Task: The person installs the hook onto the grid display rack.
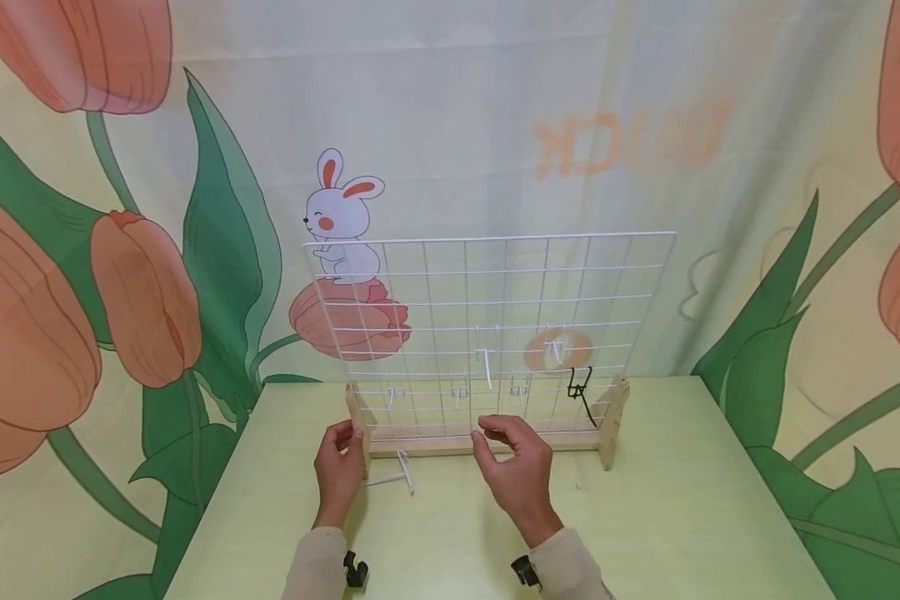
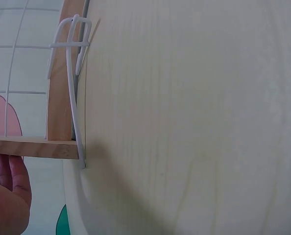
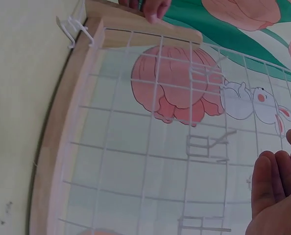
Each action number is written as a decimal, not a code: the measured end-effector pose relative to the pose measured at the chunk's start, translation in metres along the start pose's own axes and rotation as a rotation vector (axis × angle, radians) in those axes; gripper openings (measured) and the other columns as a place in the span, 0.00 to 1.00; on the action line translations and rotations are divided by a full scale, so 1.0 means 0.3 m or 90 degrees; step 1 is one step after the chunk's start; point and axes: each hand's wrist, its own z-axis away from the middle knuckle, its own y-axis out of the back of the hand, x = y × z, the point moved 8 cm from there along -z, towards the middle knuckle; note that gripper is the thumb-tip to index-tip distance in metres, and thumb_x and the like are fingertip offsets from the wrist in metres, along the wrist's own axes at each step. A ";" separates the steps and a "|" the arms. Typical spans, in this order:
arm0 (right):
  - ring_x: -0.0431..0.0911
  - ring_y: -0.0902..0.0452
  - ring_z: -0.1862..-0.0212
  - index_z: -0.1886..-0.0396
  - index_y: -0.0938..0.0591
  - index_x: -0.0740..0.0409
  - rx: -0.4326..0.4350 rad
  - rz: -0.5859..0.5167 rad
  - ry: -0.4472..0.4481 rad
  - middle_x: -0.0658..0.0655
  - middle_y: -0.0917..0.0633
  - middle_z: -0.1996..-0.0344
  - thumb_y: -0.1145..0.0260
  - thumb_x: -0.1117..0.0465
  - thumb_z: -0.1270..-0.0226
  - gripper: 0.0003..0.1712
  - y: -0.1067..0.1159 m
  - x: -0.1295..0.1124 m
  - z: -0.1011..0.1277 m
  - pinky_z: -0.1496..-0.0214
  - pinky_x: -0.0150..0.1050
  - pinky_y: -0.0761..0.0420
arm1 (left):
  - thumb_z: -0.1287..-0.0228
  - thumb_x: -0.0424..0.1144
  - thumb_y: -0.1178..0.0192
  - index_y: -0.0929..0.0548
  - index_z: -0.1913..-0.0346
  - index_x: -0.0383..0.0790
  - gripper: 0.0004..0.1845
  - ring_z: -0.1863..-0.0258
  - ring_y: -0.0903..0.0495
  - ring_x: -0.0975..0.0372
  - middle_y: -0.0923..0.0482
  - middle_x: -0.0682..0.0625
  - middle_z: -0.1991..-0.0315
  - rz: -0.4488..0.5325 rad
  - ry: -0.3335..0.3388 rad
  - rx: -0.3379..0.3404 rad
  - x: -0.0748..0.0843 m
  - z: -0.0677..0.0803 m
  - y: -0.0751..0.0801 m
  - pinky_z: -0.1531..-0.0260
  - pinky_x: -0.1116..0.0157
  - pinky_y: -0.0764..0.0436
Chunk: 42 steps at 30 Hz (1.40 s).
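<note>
A white wire grid panel [image 1: 506,296] stands upright in a wooden base [image 1: 427,447]. My left hand [image 1: 339,473] is at the left wooden foot [image 1: 357,417], its fingers [image 2: 19,178] against the outer face. My right hand [image 1: 521,475] hovers before the panel's lower middle, fingers bent and thumb apart, nothing visible between them. One loose white hook [image 1: 405,472] lies by the left foot, leaning on the base bar in the left wrist view. Several white hooks hang on the grid, among them a long-armed hook [image 1: 487,367]. A black hook [image 1: 579,393] hangs at the right.
The stand sits on a pale wood-grain table [image 1: 682,500]. Close behind it hangs a curtain [image 1: 450,108] printed with tulips and a rabbit. The right wooden foot [image 1: 612,425] bounds the panel on the other side.
</note>
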 end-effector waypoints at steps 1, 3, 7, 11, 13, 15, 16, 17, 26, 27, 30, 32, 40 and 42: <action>0.51 0.09 0.61 0.55 0.09 0.57 -0.003 -0.003 0.000 0.57 0.08 0.60 0.21 0.69 0.39 0.12 -0.006 -0.001 0.009 0.55 0.41 0.09 | 0.21 0.42 0.38 0.19 0.39 0.42 0.14 0.45 0.18 0.55 0.15 0.44 0.44 0.000 -0.001 0.001 0.001 -0.001 0.001 0.55 0.76 0.23; 0.51 0.09 0.61 0.56 0.09 0.56 -0.007 -0.012 0.003 0.57 0.08 0.60 0.20 0.70 0.40 0.13 -0.022 0.002 0.029 0.56 0.42 0.09 | 0.21 0.42 0.38 0.19 0.39 0.41 0.15 0.45 0.17 0.55 0.15 0.44 0.44 0.001 -0.003 0.002 0.004 -0.002 0.003 0.55 0.76 0.23; 0.49 0.10 0.62 0.57 0.09 0.54 -0.021 -0.017 0.000 0.55 0.08 0.61 0.20 0.70 0.41 0.14 -0.062 0.015 0.064 0.57 0.41 0.09 | 0.21 0.43 0.38 0.19 0.39 0.41 0.15 0.44 0.17 0.54 0.15 0.43 0.44 0.000 -0.002 -0.001 0.003 -0.005 0.005 0.55 0.77 0.23; 0.45 0.10 0.62 0.59 0.09 0.53 -0.056 -0.014 -0.025 0.53 0.08 0.62 0.19 0.70 0.42 0.13 -0.118 0.045 0.099 0.57 0.39 0.09 | 0.21 0.43 0.38 0.19 0.38 0.42 0.15 0.44 0.17 0.54 0.15 0.44 0.44 -0.007 -0.002 0.000 -0.002 -0.006 0.006 0.54 0.76 0.23; 0.44 0.10 0.62 0.59 0.09 0.54 -0.078 -0.016 -0.044 0.53 0.08 0.62 0.19 0.69 0.42 0.12 -0.150 0.063 0.117 0.57 0.39 0.09 | 0.21 0.43 0.38 0.19 0.39 0.42 0.15 0.44 0.17 0.54 0.15 0.44 0.44 -0.007 -0.002 0.002 -0.002 -0.006 0.009 0.54 0.74 0.22; 0.45 0.10 0.62 0.59 0.09 0.54 -0.098 -0.016 -0.061 0.55 0.08 0.62 0.19 0.68 0.41 0.11 -0.183 0.081 0.135 0.58 0.39 0.09 | 0.21 0.43 0.38 0.19 0.39 0.42 0.15 0.44 0.17 0.54 0.15 0.44 0.44 -0.007 -0.001 0.002 -0.002 -0.005 0.010 0.54 0.72 0.22; 0.45 0.10 0.62 0.59 0.09 0.54 -0.106 -0.017 -0.065 0.55 0.08 0.62 0.19 0.68 0.41 0.11 -0.199 0.090 0.144 0.58 0.40 0.09 | 0.21 0.43 0.38 0.19 0.39 0.42 0.15 0.44 0.17 0.54 0.15 0.44 0.44 -0.005 0.001 0.002 -0.002 -0.005 0.011 0.54 0.72 0.22; 0.45 0.10 0.62 0.59 0.09 0.55 -0.116 -0.018 -0.075 0.55 0.08 0.62 0.19 0.68 0.41 0.11 -0.215 0.099 0.153 0.57 0.41 0.09 | 0.21 0.43 0.38 0.19 0.39 0.42 0.15 0.44 0.17 0.54 0.15 0.44 0.44 -0.005 0.002 0.001 -0.003 -0.005 0.011 0.54 0.72 0.22; 0.50 0.10 0.59 0.56 0.10 0.57 -0.188 -0.007 -0.122 0.56 0.09 0.60 0.21 0.67 0.38 0.10 -0.337 0.172 0.209 0.56 0.42 0.09 | 0.21 0.43 0.38 0.19 0.39 0.42 0.15 0.43 0.17 0.53 0.15 0.43 0.43 -0.002 0.009 -0.003 -0.006 -0.004 0.003 0.55 0.77 0.22; 0.51 0.10 0.59 0.56 0.10 0.57 -0.195 -0.006 -0.127 0.57 0.09 0.59 0.21 0.67 0.37 0.10 -0.350 0.181 0.213 0.56 0.43 0.09 | 0.21 0.43 0.38 0.19 0.39 0.42 0.15 0.43 0.17 0.53 0.15 0.43 0.43 -0.002 0.008 -0.002 -0.006 -0.004 0.002 0.55 0.77 0.21; 0.51 0.09 0.58 0.55 0.10 0.56 -0.218 0.006 -0.150 0.57 0.08 0.59 0.22 0.66 0.37 0.10 -0.385 0.207 0.227 0.55 0.44 0.09 | 0.21 0.42 0.39 0.19 0.39 0.41 0.15 0.44 0.17 0.53 0.15 0.43 0.44 -0.008 0.007 0.002 -0.004 -0.004 -0.001 0.54 0.75 0.20; 0.51 0.09 0.58 0.55 0.10 0.56 -0.237 0.016 -0.162 0.58 0.08 0.59 0.22 0.65 0.36 0.10 -0.409 0.221 0.236 0.55 0.45 0.09 | 0.21 0.43 0.39 0.19 0.39 0.42 0.15 0.44 0.17 0.53 0.15 0.43 0.44 -0.013 0.008 0.004 -0.006 -0.006 -0.001 0.54 0.73 0.19; 0.52 0.10 0.57 0.52 0.10 0.61 -0.323 0.061 -0.200 0.59 0.08 0.57 0.22 0.62 0.35 0.13 -0.483 0.265 0.269 0.54 0.40 0.10 | 0.21 0.43 0.38 0.18 0.39 0.42 0.14 0.44 0.16 0.53 0.15 0.43 0.44 -0.018 0.001 0.003 -0.011 -0.008 0.001 0.50 0.66 0.18; 0.52 0.10 0.57 0.53 0.10 0.61 -0.335 0.074 -0.201 0.60 0.08 0.57 0.21 0.62 0.35 0.13 -0.497 0.273 0.273 0.55 0.39 0.11 | 0.21 0.43 0.38 0.18 0.39 0.42 0.14 0.45 0.17 0.53 0.15 0.43 0.45 -0.015 0.000 0.006 -0.010 -0.010 0.003 0.50 0.65 0.17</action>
